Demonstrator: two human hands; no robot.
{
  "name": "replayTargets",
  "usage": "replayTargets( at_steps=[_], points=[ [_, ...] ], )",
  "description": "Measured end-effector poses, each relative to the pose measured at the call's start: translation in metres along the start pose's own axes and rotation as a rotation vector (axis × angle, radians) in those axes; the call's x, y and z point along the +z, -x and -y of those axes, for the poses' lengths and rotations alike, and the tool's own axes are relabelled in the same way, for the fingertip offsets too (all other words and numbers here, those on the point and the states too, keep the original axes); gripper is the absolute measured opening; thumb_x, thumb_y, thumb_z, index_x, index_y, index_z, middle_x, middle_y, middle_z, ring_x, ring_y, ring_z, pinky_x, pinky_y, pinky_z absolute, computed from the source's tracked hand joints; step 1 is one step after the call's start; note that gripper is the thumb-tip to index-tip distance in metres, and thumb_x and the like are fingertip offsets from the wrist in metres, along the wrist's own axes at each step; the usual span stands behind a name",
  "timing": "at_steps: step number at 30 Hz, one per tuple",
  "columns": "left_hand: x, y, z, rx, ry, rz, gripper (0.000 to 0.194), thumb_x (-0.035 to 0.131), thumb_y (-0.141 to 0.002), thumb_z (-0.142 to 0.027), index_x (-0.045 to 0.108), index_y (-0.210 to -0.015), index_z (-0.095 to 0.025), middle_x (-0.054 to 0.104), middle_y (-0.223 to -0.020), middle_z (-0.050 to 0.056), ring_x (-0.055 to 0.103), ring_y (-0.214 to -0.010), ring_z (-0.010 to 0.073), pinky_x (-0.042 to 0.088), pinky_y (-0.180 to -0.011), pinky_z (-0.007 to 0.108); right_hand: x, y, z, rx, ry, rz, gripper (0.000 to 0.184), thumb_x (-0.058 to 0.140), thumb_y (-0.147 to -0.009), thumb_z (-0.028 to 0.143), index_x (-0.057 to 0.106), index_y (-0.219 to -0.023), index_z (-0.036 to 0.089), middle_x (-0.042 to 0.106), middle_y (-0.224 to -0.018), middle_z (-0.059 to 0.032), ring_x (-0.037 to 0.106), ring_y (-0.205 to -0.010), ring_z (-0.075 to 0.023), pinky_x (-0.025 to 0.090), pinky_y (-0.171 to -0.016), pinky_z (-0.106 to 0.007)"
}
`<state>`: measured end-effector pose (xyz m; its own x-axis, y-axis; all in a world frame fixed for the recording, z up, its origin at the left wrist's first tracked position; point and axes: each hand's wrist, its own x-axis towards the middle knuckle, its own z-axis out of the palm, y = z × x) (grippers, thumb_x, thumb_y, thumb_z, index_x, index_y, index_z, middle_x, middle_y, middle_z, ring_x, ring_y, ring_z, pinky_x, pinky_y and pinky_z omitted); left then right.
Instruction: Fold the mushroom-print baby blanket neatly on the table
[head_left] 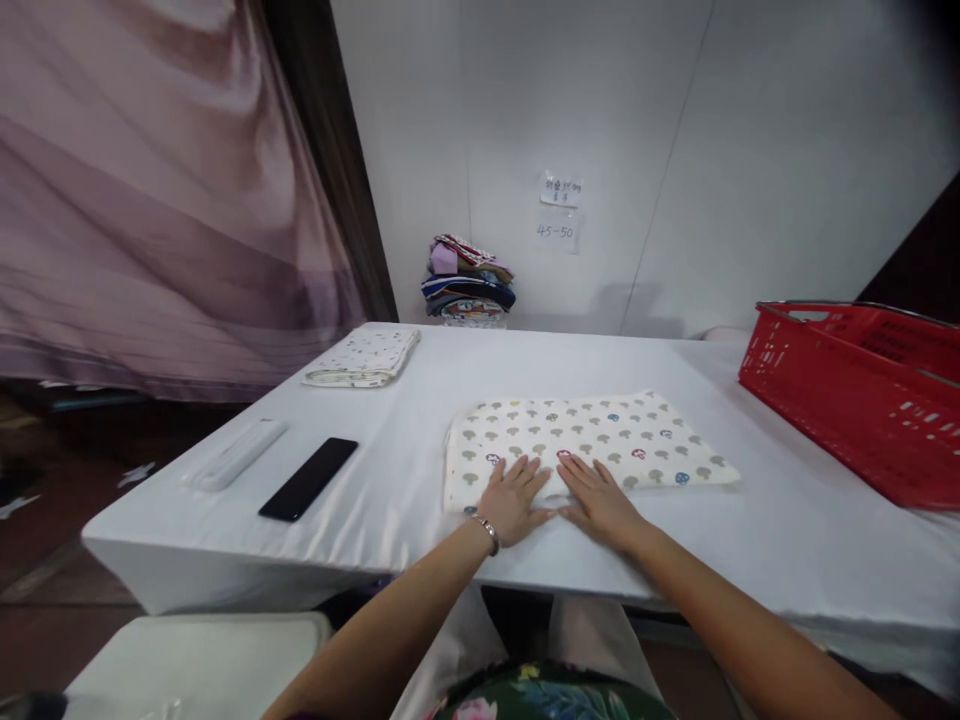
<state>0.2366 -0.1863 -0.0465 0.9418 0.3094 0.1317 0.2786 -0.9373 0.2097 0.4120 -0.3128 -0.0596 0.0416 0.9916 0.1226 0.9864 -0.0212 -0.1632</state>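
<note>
A cream cloth [592, 430] printed with mushrooms lies folded into a long rectangle on the white-covered table. My left hand [511, 502], with a bracelet at its wrist, rests flat on the cloth's near edge, fingers stretched out. Close beside it, my right hand [598, 500] also lies flat on that edge, thumb toward the left one. Neither hand grips the fabric. At the table's far left sits another folded printed cloth [364, 358], apart from both hands.
A black phone [309, 480] and a white slim object [238, 455] lie at the left. On the right stands a red plastic basket [847, 400]. Folded fabrics [469, 285] are stacked by the wall behind the table [420, 440]. A white stool [202, 660] is at lower left.
</note>
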Motion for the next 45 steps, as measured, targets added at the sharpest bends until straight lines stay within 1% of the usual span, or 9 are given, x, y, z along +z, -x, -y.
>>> replayTargets(
  at_steps=[6,10,14,19,25,29,34,38,45],
  points=[
    [-0.030,-0.017,0.044,-0.328,-0.084,-0.070,0.063,0.027,-0.087,-0.060,0.037,-0.137,-0.023,0.025,-0.149,0.006,0.014,-0.138,0.0263,0.010,-0.110,0.053,0.005,0.004,-0.003,0.016,0.012,0.008,0.064,0.031,-0.090,0.053,0.018,-0.146,0.024,0.014,-0.150,-0.0066,0.014,-0.138,-0.0233,0.011,-0.110,-0.050],
    [-0.034,-0.024,0.081,-0.552,-0.063,0.101,0.073,0.022,-0.084,-0.064,0.028,-0.142,-0.019,0.015,-0.152,0.006,0.006,-0.140,0.0269,0.011,-0.111,0.052,-0.005,0.003,0.000,0.047,-0.046,0.104,0.066,0.027,-0.090,0.057,0.019,-0.145,0.024,0.014,-0.151,-0.0049,0.012,-0.138,-0.0223,0.008,-0.111,-0.047],
    [-0.027,-0.023,0.090,-0.561,-0.066,0.135,0.077,0.016,-0.082,-0.067,0.022,-0.144,-0.020,0.009,-0.153,0.003,-0.001,-0.140,0.0250,0.007,-0.112,0.050,-0.029,-0.019,0.003,0.125,-0.145,0.195,0.067,0.020,-0.089,0.061,0.020,-0.145,0.024,0.012,-0.152,-0.0025,0.009,-0.139,-0.0214,0.007,-0.112,-0.044],
    [-0.031,-0.029,0.085,-0.595,-0.057,0.156,0.076,0.018,-0.081,-0.068,0.028,-0.142,-0.023,0.014,-0.152,0.004,0.004,-0.140,0.0269,0.009,-0.110,0.054,-0.048,-0.091,0.004,0.193,-0.086,0.145,0.070,0.020,-0.089,0.060,0.023,-0.144,0.017,0.009,-0.152,-0.0069,0.002,-0.139,-0.0218,0.004,-0.111,-0.044],
    [-0.037,-0.061,0.094,-0.523,-0.159,0.013,0.072,0.013,-0.084,-0.063,0.031,-0.141,-0.021,0.021,-0.151,0.004,0.009,-0.139,0.0248,0.003,-0.112,0.050,-0.013,-0.156,0.002,0.222,-0.055,0.156,0.070,0.020,-0.089,0.058,0.024,-0.144,0.015,0.012,-0.152,-0.0095,0.006,-0.139,-0.0229,0.003,-0.109,-0.047],
    [-0.027,-0.072,0.113,-0.650,-0.125,0.117,0.082,0.015,-0.081,-0.067,0.024,-0.143,-0.015,0.014,-0.152,0.007,0.008,-0.139,0.0271,0.008,-0.112,0.048,0.008,-0.158,-0.001,0.218,-0.078,0.135,0.070,0.018,-0.089,0.060,0.023,-0.144,0.016,0.012,-0.152,-0.0081,0.004,-0.139,-0.0215,-0.001,-0.109,-0.046],
    [-0.023,-0.073,0.119,-0.661,-0.115,0.121,0.084,0.015,-0.080,-0.067,0.021,-0.144,-0.013,0.012,-0.152,0.007,0.009,-0.139,0.0273,0.013,-0.111,0.047,0.001,-0.160,-0.002,0.206,-0.159,0.164,0.072,0.021,-0.087,0.062,0.024,-0.144,0.017,0.012,-0.152,-0.0074,0.005,-0.139,-0.0217,0.000,-0.109,-0.046],
    [-0.025,-0.073,0.118,-0.656,-0.114,0.108,0.082,0.018,-0.081,-0.066,0.023,-0.143,-0.013,0.014,-0.152,0.007,0.013,-0.138,0.0276,0.019,-0.109,0.046,-0.017,-0.153,-0.031,0.232,-0.145,0.156,0.072,0.020,-0.087,0.063,0.023,-0.144,0.019,0.009,-0.152,-0.0056,0.003,-0.139,-0.0208,0.001,-0.109,-0.044],
    [-0.025,-0.075,0.118,-0.652,-0.115,0.105,0.083,0.018,-0.080,-0.067,0.024,-0.143,-0.014,0.016,-0.151,0.007,0.014,-0.138,0.0291,0.020,-0.109,0.047,-0.024,-0.122,-0.106,0.482,0.007,0.167,0.073,0.019,-0.087,0.063,0.020,-0.145,0.019,0.010,-0.152,-0.0060,0.004,-0.139,-0.0236,0.003,-0.109,-0.048]
  ],
)
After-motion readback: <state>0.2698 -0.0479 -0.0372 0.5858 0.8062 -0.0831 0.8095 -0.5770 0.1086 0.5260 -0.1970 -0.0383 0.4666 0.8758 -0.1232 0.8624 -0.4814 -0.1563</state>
